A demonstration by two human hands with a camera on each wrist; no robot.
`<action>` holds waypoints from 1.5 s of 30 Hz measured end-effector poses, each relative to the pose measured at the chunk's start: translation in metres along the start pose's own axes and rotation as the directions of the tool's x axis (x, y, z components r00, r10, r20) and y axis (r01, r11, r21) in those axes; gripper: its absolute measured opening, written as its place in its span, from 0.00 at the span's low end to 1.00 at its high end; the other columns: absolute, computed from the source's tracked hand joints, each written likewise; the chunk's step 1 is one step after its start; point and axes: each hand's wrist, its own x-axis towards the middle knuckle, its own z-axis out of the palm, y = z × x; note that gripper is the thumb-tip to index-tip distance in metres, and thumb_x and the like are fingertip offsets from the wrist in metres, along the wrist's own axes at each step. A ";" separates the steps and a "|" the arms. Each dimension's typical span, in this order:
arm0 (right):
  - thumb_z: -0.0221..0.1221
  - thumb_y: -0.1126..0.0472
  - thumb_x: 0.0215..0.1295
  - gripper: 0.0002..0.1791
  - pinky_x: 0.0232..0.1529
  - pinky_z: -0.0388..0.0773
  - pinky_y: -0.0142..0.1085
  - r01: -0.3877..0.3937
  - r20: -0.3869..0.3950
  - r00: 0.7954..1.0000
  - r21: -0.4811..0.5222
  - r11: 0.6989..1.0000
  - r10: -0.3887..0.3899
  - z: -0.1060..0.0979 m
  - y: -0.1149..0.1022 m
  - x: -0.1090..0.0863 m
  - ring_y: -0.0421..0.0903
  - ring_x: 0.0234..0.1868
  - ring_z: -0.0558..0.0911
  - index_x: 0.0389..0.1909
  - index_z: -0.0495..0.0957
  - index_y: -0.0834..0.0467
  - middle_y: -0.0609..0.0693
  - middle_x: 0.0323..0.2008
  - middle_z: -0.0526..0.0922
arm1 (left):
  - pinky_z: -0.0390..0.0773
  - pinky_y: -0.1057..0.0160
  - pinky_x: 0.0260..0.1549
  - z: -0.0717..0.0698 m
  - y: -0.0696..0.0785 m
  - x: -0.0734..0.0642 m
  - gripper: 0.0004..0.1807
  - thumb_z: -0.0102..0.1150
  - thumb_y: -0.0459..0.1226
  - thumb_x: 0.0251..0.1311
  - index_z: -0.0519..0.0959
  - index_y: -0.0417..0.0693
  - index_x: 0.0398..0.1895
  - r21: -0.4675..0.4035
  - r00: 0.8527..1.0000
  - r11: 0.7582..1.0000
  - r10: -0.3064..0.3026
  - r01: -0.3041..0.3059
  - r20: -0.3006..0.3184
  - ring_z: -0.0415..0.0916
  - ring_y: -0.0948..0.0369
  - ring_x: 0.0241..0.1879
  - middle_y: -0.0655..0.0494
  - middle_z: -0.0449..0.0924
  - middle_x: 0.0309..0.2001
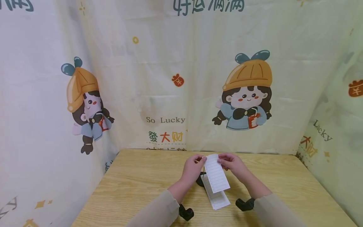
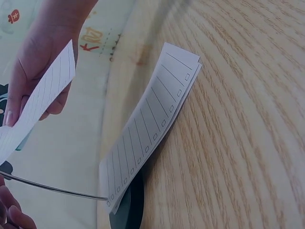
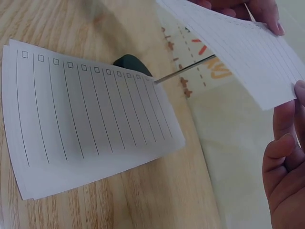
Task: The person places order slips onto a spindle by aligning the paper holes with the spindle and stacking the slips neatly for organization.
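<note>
In the head view, my left hand [image 1: 193, 168] and right hand [image 1: 233, 165] pinch opposite edges of a lined white paper slip [image 1: 216, 173] near its far end. Below it, a small stack of lined slips with checkboxes [image 2: 147, 126] is pierced near one end by the thin metal rod [image 2: 52, 189] of a bill spike. Its round dark base [image 2: 127, 207] sits on the table, partly covered by the stack. The held slip [image 3: 243, 52] is above the stack, near the rod's upper part. The rod's tip is hidden, so I cannot tell whether it pierces this slip.
The wooden table [image 1: 136, 179] reaches back to a printed cloth backdrop [image 1: 158, 78], which also hangs at both sides. A black wrist-worn device [image 1: 186, 212] is beside the left sleeve, and another black device [image 1: 245, 204] is by the right sleeve.
</note>
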 end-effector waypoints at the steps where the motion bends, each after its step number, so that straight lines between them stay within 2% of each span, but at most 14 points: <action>1: 0.61 0.60 0.69 0.18 0.32 0.74 0.38 -0.001 0.000 1.000 -0.001 1.000 0.001 0.000 0.000 0.000 0.48 0.31 0.76 0.55 0.77 0.67 0.52 0.35 0.82 | 0.74 0.62 0.33 0.000 0.000 0.000 0.13 0.61 0.53 0.65 0.85 0.57 0.40 -0.001 1.000 1.000 0.000 0.000 -0.001 0.72 0.62 0.36 0.63 0.79 0.34; 13: 0.60 0.62 0.70 0.18 0.30 0.72 0.35 -0.008 0.010 1.000 0.032 0.999 0.008 0.002 -0.001 0.000 0.46 0.29 0.75 0.56 0.76 0.68 0.51 0.35 0.83 | 0.74 0.62 0.34 0.000 0.003 -0.001 0.13 0.62 0.51 0.65 0.84 0.54 0.41 -0.006 1.000 1.000 -0.010 0.010 -0.011 0.71 0.61 0.36 0.62 0.78 0.34; 19: 0.58 0.64 0.71 0.18 0.32 0.73 0.38 -0.034 0.060 0.998 0.059 0.998 0.031 0.002 -0.017 -0.011 0.48 0.30 0.75 0.57 0.74 0.70 0.51 0.34 0.82 | 0.73 0.62 0.32 -0.001 0.006 -0.001 0.12 0.61 0.51 0.66 0.83 0.54 0.37 -0.007 1.000 1.000 -0.008 0.008 -0.005 0.71 0.61 0.35 0.61 0.77 0.33; 22: 0.58 0.61 0.71 0.19 0.33 0.73 0.37 -0.043 0.086 0.996 0.044 0.998 0.039 0.002 -0.012 -0.012 0.49 0.31 0.74 0.57 0.74 0.69 0.51 0.34 0.81 | 0.73 0.62 0.31 -0.002 0.007 -0.001 0.12 0.61 0.51 0.66 0.82 0.54 0.35 -0.009 1.000 1.000 -0.011 0.011 0.000 0.70 0.61 0.34 0.61 0.77 0.32; 27: 0.60 0.56 0.70 0.21 0.34 0.73 0.36 -0.036 0.093 0.995 0.010 0.999 0.035 0.000 0.008 -0.010 0.50 0.32 0.75 0.56 0.75 0.67 0.52 0.34 0.81 | 0.72 0.62 0.31 -0.001 0.007 0.000 0.11 0.61 0.50 0.66 0.82 0.54 0.34 -0.004 1.000 1.000 -0.009 0.009 0.005 0.70 0.61 0.34 0.60 0.76 0.31; 35: 0.57 0.59 0.73 0.15 0.30 0.72 0.34 -0.018 0.113 0.993 0.018 1.000 0.016 -0.003 0.013 -0.014 0.46 0.29 0.73 0.48 0.78 0.68 0.50 0.29 0.78 | 0.72 0.62 0.30 -0.001 0.005 0.000 0.11 0.61 0.49 0.66 0.82 0.54 0.33 -0.013 1.000 1.000 -0.002 0.002 0.005 0.71 0.61 0.33 0.60 0.76 0.31; 41: 0.58 0.59 0.72 0.14 0.30 0.72 0.34 -0.027 0.092 0.995 0.000 1.000 0.027 -0.002 0.014 -0.013 0.46 0.29 0.74 0.48 0.79 0.67 0.51 0.30 0.79 | 0.73 0.62 0.33 -0.003 0.000 0.000 0.12 0.61 0.52 0.65 0.83 0.56 0.38 -0.040 1.000 0.999 -0.009 0.009 0.004 0.71 0.61 0.36 0.61 0.78 0.34; 45: 0.59 0.57 0.71 0.14 0.31 0.72 0.34 -0.040 0.075 0.996 -0.011 0.999 0.041 -0.001 0.014 -0.013 0.47 0.30 0.74 0.47 0.79 0.65 0.51 0.30 0.79 | 0.73 0.61 0.34 -0.005 -0.001 -0.001 0.10 0.63 0.50 0.65 0.84 0.56 0.39 -0.056 1.000 0.998 -0.001 0.001 0.000 0.71 0.61 0.37 0.62 0.79 0.36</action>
